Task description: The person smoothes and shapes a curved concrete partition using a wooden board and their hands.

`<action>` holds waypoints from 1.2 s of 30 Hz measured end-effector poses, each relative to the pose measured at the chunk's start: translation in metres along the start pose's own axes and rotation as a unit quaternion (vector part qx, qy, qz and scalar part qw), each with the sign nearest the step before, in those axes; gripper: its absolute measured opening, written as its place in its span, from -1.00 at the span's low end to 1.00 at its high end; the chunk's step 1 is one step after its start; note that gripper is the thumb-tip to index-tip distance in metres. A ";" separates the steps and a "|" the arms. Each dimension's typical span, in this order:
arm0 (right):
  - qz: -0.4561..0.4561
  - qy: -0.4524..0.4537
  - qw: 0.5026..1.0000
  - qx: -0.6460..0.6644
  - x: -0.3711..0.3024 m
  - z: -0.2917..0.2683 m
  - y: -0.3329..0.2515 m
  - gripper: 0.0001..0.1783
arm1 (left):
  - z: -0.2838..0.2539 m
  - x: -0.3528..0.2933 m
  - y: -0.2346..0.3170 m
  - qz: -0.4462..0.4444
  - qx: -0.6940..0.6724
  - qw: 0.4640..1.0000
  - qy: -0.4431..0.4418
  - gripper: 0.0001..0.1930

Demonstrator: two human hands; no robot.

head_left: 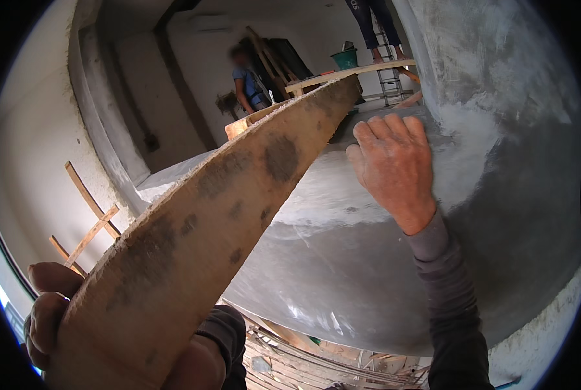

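A long, stained wooden board [219,188] runs from the lower left up to the far middle, its rough upper edge crusted with pale residue. My left hand [47,315] is wrapped round the near end, fingers over the outer edge and the thumb side underneath. To the right of the board, my right hand [394,162] is closed over the smooth grey cement surface [342,266], back of the hand up. Its fingertips curl out of sight, so whatever they grip, if anything, is hidden. A dark patch or object shows between that hand and the board.
Beyond the opening, a person in blue [243,81] stands near leaning planks. Another person's legs [375,26] are on a raised wooden platform [368,67] beside a green bucket [345,59] and a ladder [388,88]. Wooden slats [290,364] lie below; timber braces [92,201] stand left.
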State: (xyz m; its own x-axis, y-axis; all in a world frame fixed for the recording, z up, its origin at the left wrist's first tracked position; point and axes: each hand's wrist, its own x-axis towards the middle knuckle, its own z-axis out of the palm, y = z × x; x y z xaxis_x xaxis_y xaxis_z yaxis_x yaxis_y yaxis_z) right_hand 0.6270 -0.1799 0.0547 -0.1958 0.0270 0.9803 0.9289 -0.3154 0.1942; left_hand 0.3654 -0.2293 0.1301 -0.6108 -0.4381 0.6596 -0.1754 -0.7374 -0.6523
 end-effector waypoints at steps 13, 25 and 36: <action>0.011 -0.046 0.999 0.011 0.001 -0.007 -0.002 -0.86 | -0.025 0.013 0.013 -0.080 -0.096 0.991 0.050 -0.44; 0.008 -0.032 0.999 0.003 0.001 -0.008 -0.003 -0.88 | -0.073 -0.004 0.026 -0.288 -0.252 0.924 -0.013 -0.43; 0.002 -0.025 1.000 -0.002 -0.001 -0.004 -0.001 -0.87 | -0.041 0.009 0.015 -0.187 -0.165 0.962 -0.114 -0.21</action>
State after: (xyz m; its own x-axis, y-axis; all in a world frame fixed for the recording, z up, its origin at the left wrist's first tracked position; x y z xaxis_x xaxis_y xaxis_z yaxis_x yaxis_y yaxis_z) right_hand 0.6253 -0.1835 0.0538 -0.1757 0.0737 0.9817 0.9283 -0.3195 0.1901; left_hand 0.3255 -0.2227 0.1107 -0.2787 -0.3029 0.9114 -0.6078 -0.6791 -0.4116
